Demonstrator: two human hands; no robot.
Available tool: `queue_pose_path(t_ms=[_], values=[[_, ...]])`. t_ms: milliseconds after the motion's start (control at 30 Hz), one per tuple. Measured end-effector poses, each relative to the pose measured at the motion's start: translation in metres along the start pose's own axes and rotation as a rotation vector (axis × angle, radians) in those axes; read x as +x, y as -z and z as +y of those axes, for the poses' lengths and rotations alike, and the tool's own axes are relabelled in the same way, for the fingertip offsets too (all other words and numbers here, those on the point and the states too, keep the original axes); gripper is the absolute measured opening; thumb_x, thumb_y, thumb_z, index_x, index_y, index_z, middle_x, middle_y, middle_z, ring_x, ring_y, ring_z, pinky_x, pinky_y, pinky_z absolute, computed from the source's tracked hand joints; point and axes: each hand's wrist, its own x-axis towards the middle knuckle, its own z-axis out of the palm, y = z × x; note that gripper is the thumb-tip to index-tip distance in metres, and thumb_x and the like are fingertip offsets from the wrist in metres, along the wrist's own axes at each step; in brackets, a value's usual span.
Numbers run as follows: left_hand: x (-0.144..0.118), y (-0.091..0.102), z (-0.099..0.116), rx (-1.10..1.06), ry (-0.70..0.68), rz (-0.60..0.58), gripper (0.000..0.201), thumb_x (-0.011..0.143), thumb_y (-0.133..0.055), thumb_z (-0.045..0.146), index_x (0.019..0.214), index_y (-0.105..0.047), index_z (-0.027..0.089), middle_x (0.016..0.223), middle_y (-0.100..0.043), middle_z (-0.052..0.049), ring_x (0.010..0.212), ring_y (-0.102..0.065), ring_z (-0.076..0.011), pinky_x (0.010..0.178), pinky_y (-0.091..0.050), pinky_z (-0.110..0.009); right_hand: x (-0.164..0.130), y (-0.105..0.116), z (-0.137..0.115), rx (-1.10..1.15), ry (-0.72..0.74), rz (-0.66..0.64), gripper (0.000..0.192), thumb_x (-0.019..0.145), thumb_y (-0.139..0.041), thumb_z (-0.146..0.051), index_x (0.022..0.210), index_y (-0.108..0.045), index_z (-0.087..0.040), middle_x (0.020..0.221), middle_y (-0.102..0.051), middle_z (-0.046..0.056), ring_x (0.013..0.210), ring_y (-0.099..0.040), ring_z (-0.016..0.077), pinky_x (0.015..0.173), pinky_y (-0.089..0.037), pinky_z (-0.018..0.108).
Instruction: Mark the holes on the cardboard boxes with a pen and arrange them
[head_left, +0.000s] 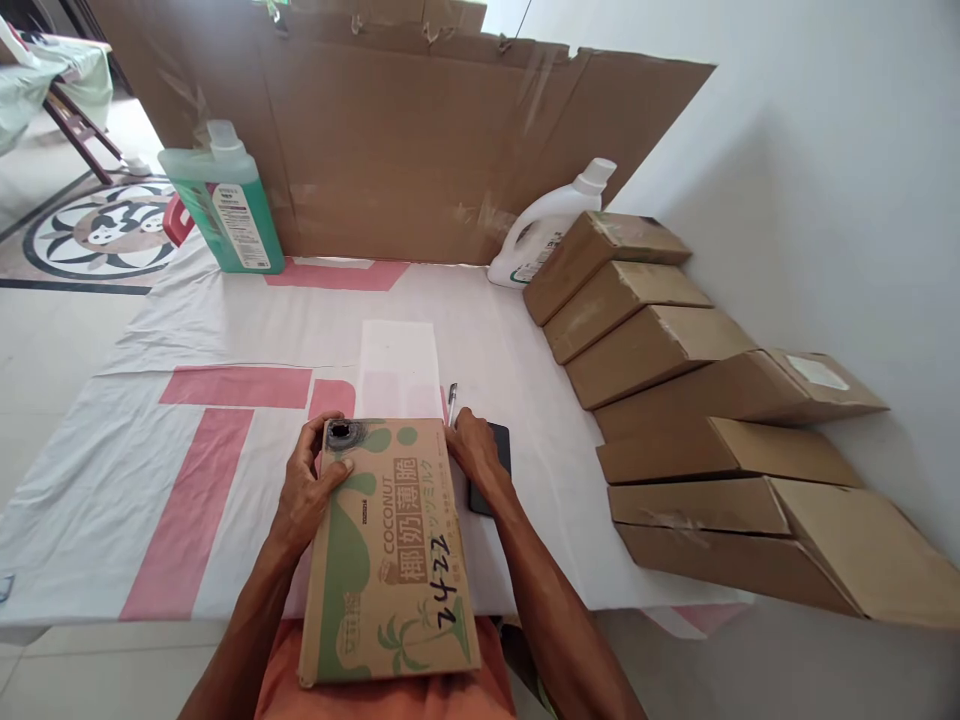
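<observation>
In the lower centre of the frame, the person's left hand [306, 485] grasps the upper left edge of a flat brown cardboard carton [397, 560] printed in green, its lower end past the near edge of the white-and-pink-covered table [570, 540]. Steadying it seems the step in hand. The right hand [472, 445] meets its right edge, near a slim, pale pen [452, 396]; I can't tell what that grip holds. Turning the carton would call for both sides firmly held.
</observation>
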Motion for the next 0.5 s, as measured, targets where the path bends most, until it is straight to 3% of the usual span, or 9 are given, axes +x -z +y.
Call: queue_pose_path(t_ms=[100, 200, 300, 400, 500], values=[[0.0, 0.0, -0.001, 0.005, 0.007, 0.006, 0.064, 0.082, -0.077, 0.044, 0.14, -0.057, 0.025, 0.14, -0.064, -0.011, 0.128, -0.063, -0.034, 0.102, -0.052, -0.042, -0.021, 0.004, 0.016, -0.014, -0.054, 0.065, 0.03, 0.103, -0.058, -0.041, 0.118, -0.062, -0.015, 0.115, -0.073, 0.019, 0.108, -0.07, 0.0322, 0.081, -0.047, 0.033], [0.001, -0.001, 0.001, -0.008, 0.029, 0.012, 0.066, 0.079, -0.079, 0.044, 0.139, -0.057, 0.026, 0.138, -0.065, -0.01, 0.125, -0.064, -0.0336, 0.099, -0.053, -0.041, -0.047, 0.004, 0.039, -0.019, -0.175, 0.143, 0.045, 0.099, -0.064, -0.045, 0.126, -0.058, -0.01, 0.13, -0.065, 0.028, 0.124, -0.064, 0.0415, 0.093, -0.049, 0.044], [0.001, -0.001, 0.005, -0.015, 0.046, 0.016, 0.068, 0.077, -0.08, 0.045, 0.137, -0.057, 0.025, 0.134, -0.067, -0.01, 0.126, -0.063, -0.0344, 0.096, -0.054, -0.039, -0.061, -0.002, 0.057, 0.049, -0.262, 0.161, 0.059, 0.087, -0.077, -0.048, 0.123, -0.059, -0.005, 0.132, -0.06, 0.035, 0.129, -0.058, 0.0497, 0.097, -0.049, 0.053], [0.001, -0.001, 0.007, -0.008, 0.041, 0.01, 0.068, 0.076, -0.081, 0.046, 0.136, -0.057, 0.025, 0.133, -0.066, -0.01, 0.126, -0.063, -0.0343, 0.094, -0.054, -0.039, -0.056, -0.01, 0.067, 0.21, -0.295, 0.16, 0.063, 0.077, -0.082, -0.049, 0.119, -0.061, -0.007, 0.128, -0.065, 0.034, 0.126, -0.061, 0.0493, 0.097, -0.051, 0.054], [0.002, -0.001, 0.006, -0.002, 0.027, 0.001, 0.066, 0.077, -0.08, 0.045, 0.136, -0.057, 0.024, 0.133, -0.066, -0.01, 0.126, -0.063, -0.0338, 0.097, -0.053, -0.039, -0.049, -0.013, 0.074, 0.459, -0.258, 0.118, 0.051, 0.074, -0.08, -0.051, 0.104, -0.067, -0.013, 0.112, -0.075, 0.025, 0.113, -0.069, 0.0446, 0.091, -0.055, 0.052]])
